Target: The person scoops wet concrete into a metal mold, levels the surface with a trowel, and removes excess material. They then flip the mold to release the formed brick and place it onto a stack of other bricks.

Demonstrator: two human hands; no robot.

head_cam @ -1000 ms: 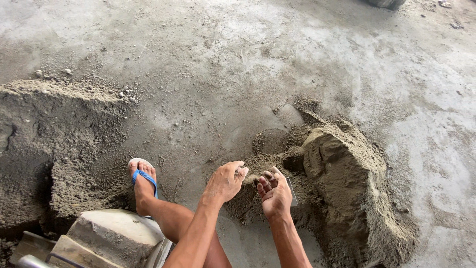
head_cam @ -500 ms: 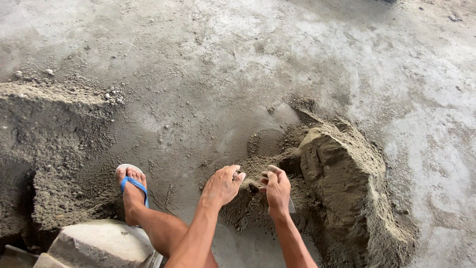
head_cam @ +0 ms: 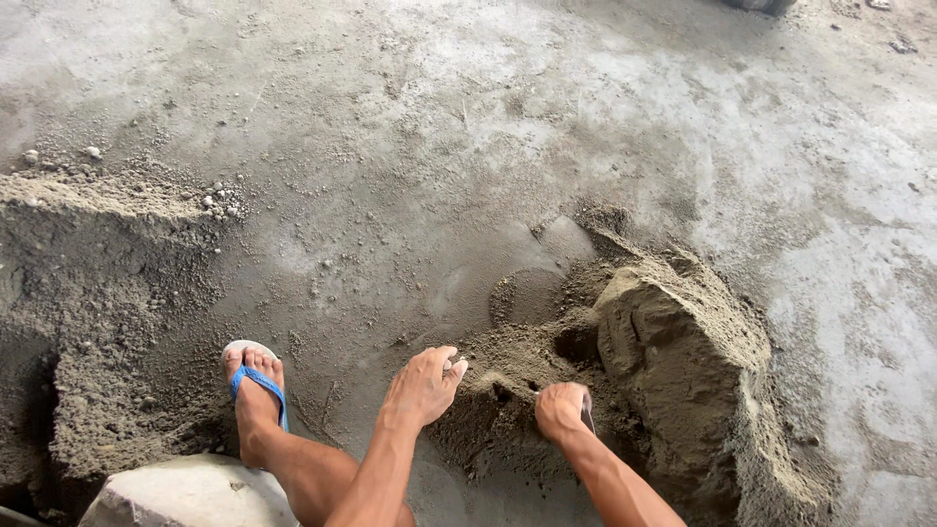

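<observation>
Left hand (head_cam: 422,386): fingers bent loosely, half open, tips pressed down on the near edge of the damp sand pile (head_cam: 683,361); nothing gripped that could be seen, only a small pale bit showing at the fingertips.

Right hand (head_cam: 562,410): curled into a fist, knuckles up, closed round a thin flat grey blade (head_cam: 587,414) whose edge showed just beside the hand; what kind of tool it was could not be told. The fist sat in loose sand, touching it.

Between the two hands lay a low mound of crumbled sand. Just beyond the right fingers stood the tall cut face of the pile, with a dark hollow at its foot. Beyond that, bare concrete floor (head_cam: 468,127).

Left of the left hand: a foot in a blue flip-flop (head_cam: 258,385), then a second, larger sand heap (head_cam: 98,293).
</observation>
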